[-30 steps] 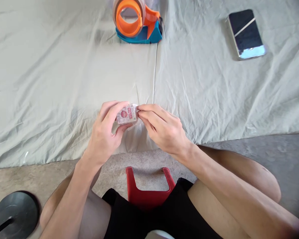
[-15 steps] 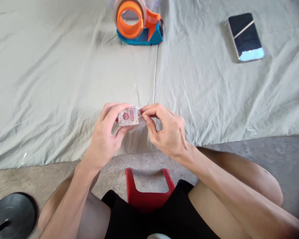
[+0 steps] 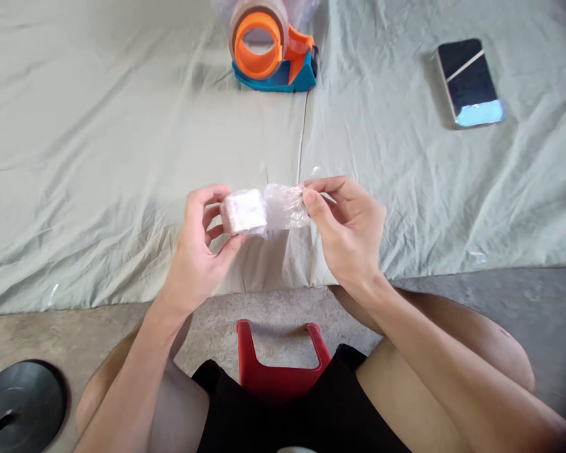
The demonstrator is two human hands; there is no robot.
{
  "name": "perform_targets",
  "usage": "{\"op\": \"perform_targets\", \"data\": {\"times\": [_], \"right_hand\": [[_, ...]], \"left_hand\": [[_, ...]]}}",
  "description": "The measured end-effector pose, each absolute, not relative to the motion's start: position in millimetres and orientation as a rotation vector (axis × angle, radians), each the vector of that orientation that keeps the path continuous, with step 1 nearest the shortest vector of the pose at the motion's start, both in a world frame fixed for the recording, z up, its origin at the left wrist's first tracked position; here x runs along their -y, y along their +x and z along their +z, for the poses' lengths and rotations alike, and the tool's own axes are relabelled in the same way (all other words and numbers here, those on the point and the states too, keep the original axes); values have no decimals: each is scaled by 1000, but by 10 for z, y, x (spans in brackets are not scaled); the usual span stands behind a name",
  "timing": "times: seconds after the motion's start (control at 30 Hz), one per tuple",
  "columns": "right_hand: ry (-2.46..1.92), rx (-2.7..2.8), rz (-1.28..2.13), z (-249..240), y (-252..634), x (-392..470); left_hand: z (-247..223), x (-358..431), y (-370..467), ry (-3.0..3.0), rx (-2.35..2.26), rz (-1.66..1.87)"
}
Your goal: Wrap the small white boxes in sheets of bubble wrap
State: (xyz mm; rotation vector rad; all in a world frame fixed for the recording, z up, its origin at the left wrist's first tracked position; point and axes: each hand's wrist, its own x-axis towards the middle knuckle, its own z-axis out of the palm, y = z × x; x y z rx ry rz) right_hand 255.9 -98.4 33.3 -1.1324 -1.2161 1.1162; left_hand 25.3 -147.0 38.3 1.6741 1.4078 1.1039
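Observation:
My left hand [image 3: 200, 242] grips a small box in clear wrap [image 3: 246, 212], thumb below and fingers above and behind. A bright, pale face of the box shows, with no print readable. My right hand [image 3: 346, 223] pinches the far end of a strip of clear plastic [image 3: 287, 206] between thumb and forefinger. The strip stretches sideways from near the box's right side to those fingertips. Both hands are over the front part of the cloth-covered surface.
An orange and blue tape dispenser [image 3: 276, 47] stands at the back middle. A dark phone-like device [image 3: 469, 82] lies at the back right. Below are a red stool [image 3: 283, 377] and a round black base [image 3: 23, 402] at lower left.
My right hand has moved right, away from the box, and the clear plastic now spans the gap. The box has turned, so its red print no longer shows.

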Motion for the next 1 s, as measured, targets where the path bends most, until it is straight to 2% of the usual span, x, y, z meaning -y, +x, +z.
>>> {"op": "perform_targets", "data": {"times": [0.37,0.67,0.8,1.0], "right_hand": [[-1149,862,1540,293,2632,830],[-1230,919,1412,294,2674,826],[-1195,868,1482,311,2678,827],[-1092,886,1599,410,2605,954]], "left_hand": [[403,1446,275,1712,-1529,1053],[310,1382,215,1842,-1572,1062],[279,1390,255,1904,-1566,1007],[303,1432,600,2241,-1605,1129]]}}
